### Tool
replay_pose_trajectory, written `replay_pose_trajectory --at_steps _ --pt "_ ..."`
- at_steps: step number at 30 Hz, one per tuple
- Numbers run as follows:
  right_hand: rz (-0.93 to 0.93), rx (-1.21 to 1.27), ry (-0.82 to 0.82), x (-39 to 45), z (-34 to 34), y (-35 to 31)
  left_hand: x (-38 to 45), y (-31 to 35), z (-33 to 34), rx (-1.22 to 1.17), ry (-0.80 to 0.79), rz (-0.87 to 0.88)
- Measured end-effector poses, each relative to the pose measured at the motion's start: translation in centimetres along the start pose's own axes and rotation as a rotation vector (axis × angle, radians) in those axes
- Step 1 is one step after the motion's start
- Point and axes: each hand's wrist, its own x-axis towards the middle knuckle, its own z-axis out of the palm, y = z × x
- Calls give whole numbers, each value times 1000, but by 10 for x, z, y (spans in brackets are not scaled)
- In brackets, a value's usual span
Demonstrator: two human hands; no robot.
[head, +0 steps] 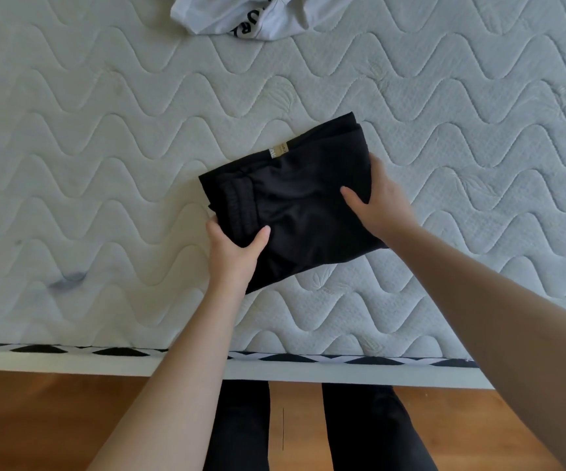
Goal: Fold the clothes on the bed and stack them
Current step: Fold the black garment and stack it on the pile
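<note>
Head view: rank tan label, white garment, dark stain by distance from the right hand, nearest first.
From the right hand:
1. Tan label, on the black garment, up-left of the hand.
2. White garment, crumpled at the top edge.
3. Dark stain, far left on the mattress.

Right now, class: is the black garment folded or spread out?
Folded: the black garment is a compact layered rectangle, gripped by both hands.

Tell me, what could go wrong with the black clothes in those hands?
The folded black garment is held only at its two sides by the left hand and right hand; its loose lower corner could sag and the fold might open. The white garment lies crumpled, still unfolded, so no stack yet.
</note>
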Motion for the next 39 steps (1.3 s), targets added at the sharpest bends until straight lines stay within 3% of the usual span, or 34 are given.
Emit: replay_pose_trajectory --at_steps 9,15,21,26,33,39 --pt "86 151 89 -72 -18 -12 -14 23 -20 121 -114 162" --pt "160 237 204 -153 -63 -54 -70 76 -86 115 -220 264" --pt "169 359 251 -223 -104 -110 -127 110 -148 -71 -361 174" --pt "152 440 259 -275 -110 -163 -168 129 -202 -41 -358 245" --pt "160 538 445 -360 -112 -195 -215 162 -242 106 -477 416" --pt "217 617 665 -462 -128 -170 -280 175 -222 194 -685 569"
